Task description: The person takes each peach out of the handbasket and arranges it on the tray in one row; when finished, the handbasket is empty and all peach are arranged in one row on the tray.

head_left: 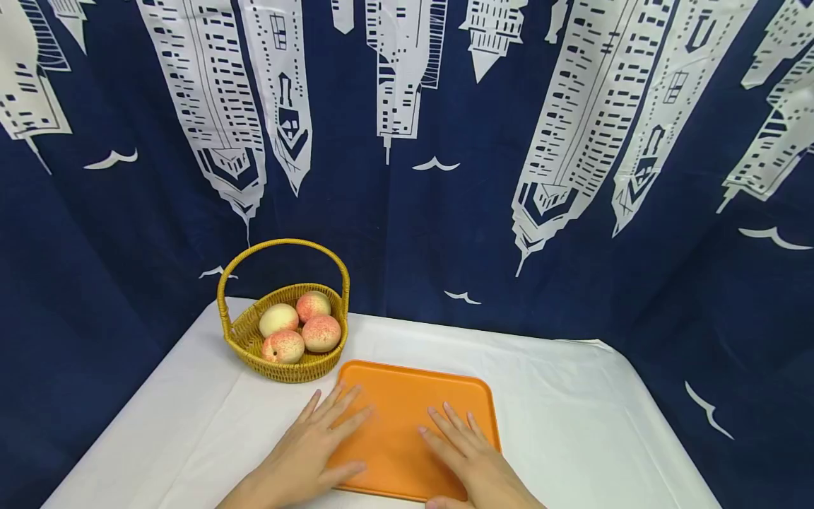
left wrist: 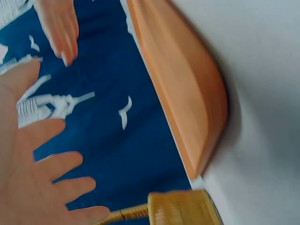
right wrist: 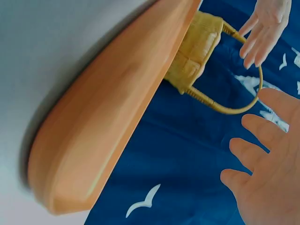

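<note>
Over the left part of an orange tray [head_left: 407, 417] I see my left hand [head_left: 311, 442], palm down with the fingers spread and holding nothing. My right hand [head_left: 473, 459] is spread in the same way over the tray's right front part. Both wrist views show the hands raised above the tray's rim, apart from it. Behind and left of the tray stands a yellow wicker basket [head_left: 280, 375] with a tall hoop handle. Several peaches [head_left: 321, 334] in pink and cream lie inside it.
A white cloth [head_left: 572, 417] covers the table under tray and basket. Behind the table hangs a dark blue curtain [head_left: 407, 268] printed with white buildings and birds. The basket's handle [head_left: 286, 242] rises high in front of the curtain.
</note>
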Action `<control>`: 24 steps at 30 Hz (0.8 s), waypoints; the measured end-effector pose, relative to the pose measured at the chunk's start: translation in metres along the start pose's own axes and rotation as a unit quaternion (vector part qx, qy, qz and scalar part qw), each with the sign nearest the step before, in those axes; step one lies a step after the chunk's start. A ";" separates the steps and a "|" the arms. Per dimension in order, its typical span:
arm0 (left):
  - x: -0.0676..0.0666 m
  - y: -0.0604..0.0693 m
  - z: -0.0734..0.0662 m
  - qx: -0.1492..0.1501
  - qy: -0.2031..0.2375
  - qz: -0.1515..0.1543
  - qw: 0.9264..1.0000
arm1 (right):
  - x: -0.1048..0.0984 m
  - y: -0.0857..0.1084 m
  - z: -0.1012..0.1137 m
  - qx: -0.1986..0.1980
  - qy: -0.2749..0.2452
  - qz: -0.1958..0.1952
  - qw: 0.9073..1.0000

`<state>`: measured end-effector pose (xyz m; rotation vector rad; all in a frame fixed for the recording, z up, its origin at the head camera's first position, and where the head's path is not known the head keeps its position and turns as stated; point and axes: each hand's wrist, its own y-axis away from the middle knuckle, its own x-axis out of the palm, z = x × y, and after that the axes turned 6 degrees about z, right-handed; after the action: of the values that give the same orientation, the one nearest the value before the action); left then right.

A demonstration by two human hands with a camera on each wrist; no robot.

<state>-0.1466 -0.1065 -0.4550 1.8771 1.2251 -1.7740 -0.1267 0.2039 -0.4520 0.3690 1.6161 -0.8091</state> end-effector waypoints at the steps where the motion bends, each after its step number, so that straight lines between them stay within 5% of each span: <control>1: -0.002 -0.001 0.004 -0.009 0.000 -0.021 1.000 | -0.001 0.002 -0.002 0.007 -0.013 -0.001 1.000; 6: -0.013 -0.008 0.030 -0.086 0.038 -0.121 0.988 | -0.003 0.015 -0.017 0.032 -0.051 -0.012 0.998; 13: -0.028 -0.018 0.069 -0.177 0.091 -0.181 0.963 | -0.002 0.033 -0.037 0.093 -0.097 -0.045 0.990; 17: -0.037 -0.023 0.089 -0.224 0.101 -0.179 0.953 | -0.001 0.039 -0.046 0.161 -0.158 -0.037 0.973; 24: -0.050 -0.033 0.116 -0.302 0.103 -0.104 0.942 | 0.004 0.047 -0.063 0.226 -0.223 -0.009 0.948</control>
<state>-0.2438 -0.1873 -0.4216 1.6273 1.8432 -1.1020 -0.1435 0.2788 -0.4683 0.4540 1.0071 -1.1862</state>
